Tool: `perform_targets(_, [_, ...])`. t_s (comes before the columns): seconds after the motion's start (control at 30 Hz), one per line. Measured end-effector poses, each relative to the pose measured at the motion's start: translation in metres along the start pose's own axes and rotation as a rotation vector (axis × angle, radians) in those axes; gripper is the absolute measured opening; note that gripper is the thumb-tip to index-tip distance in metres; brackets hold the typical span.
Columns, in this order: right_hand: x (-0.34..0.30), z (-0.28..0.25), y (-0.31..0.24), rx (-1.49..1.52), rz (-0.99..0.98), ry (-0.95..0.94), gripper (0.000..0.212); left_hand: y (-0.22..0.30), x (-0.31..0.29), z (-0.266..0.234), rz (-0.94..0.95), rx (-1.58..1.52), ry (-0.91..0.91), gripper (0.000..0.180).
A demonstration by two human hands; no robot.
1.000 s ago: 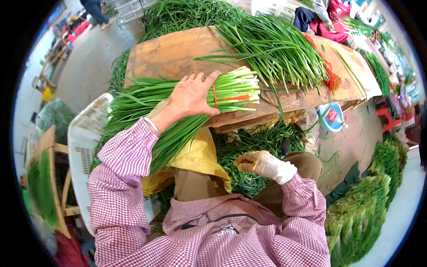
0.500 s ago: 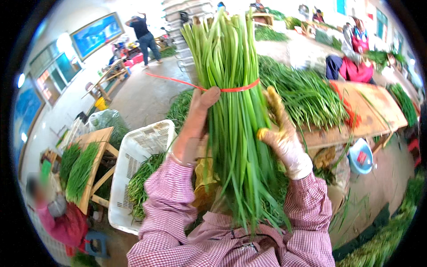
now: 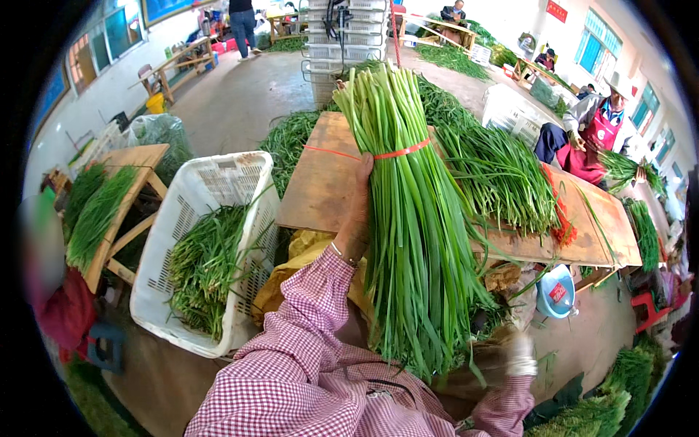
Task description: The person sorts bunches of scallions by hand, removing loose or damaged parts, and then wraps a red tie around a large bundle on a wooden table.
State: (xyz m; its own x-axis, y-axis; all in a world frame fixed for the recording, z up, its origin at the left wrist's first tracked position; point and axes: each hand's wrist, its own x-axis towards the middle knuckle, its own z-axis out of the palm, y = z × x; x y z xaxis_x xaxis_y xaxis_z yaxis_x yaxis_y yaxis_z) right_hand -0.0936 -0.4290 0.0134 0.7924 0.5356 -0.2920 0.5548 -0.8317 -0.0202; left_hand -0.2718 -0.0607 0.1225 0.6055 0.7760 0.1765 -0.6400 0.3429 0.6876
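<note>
A thick bundle of long green garlic chives [image 3: 419, 240] stands in front of me, pale stems up and leaf tips hanging down. Around its upper part runs a thin red tie [image 3: 403, 152], whose loose end sticks out leftward. My left hand [image 3: 357, 206] is closed on the bundle's left side at the tie; the bundle hides most of its fingers. Low at the right, apart from the bundle, my right hand [image 3: 505, 344] is smeared by motion, so its fingers do not show clearly.
A wooden board table [image 3: 317, 186] lies behind the bundle, bearing a heap of chives [image 3: 502, 171] and red ties [image 3: 561, 218] on the right. At left stands a white crate [image 3: 156, 280] of loose greens. A blue basin [image 3: 556, 293] sits right; co-workers are around the room.
My right hand has left the bundle's right side and moved down to the lower right. The left hand still holds the bundle. The view has shifted, showing more of the table.
</note>
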Motion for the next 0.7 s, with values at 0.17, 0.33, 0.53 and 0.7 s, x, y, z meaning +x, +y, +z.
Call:
perform_targets(0.17, [-0.011, -0.157, -0.083, 1.227, -0.594, 0.472, 0.076, -0.038, -0.014, -0.001, -0.135, -0.005, -0.126, 0.062])
perform_targets(0.33, [0.051, -0.119, -0.169, 1.238, -0.904, 0.018, 0.089, -0.092, -0.049, -0.016, -0.127, -0.086, -0.123, 0.051])
perform_targets(0.53, [0.059, -0.018, -0.216, 1.376, -0.698, -0.594, 0.093, -0.068, -0.110, -0.098, -0.231, 0.157, 0.192, 0.060])
perform_targets(0.7, [0.055, 0.059, -0.227, 1.329, -0.573, -0.638, 0.087, -0.029, -0.121, -0.170, 0.090, 0.130, 0.121, 0.062])
